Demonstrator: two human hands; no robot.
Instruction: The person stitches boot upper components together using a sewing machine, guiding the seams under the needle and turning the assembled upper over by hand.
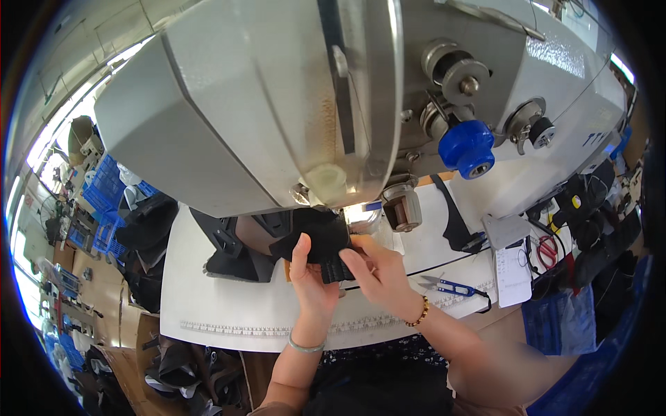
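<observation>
A black fabric piece (316,236) is held between both of my hands, just under the head of a large white sewing machine (250,90). My left hand (313,288) grips its lower left part, thumb on top and fingers beneath. At its right edge my right hand (378,274) pinches the fabric, with thumb and forefinger close together. A ribbed strip (335,270) hangs from the piece between my hands. The needle area is partly hidden behind the machine head. More dark cut pieces (239,256) lie on the white table to the left of my left hand.
Blue-handled thread snips (451,286) lie right of my right hand on the white table (229,336), near a printed ruler strip. Further right are a white notepad (512,277) and red-handled scissors (548,251). A blue crate (558,322) stands at the right; a cardboard box of dark pieces is lower left.
</observation>
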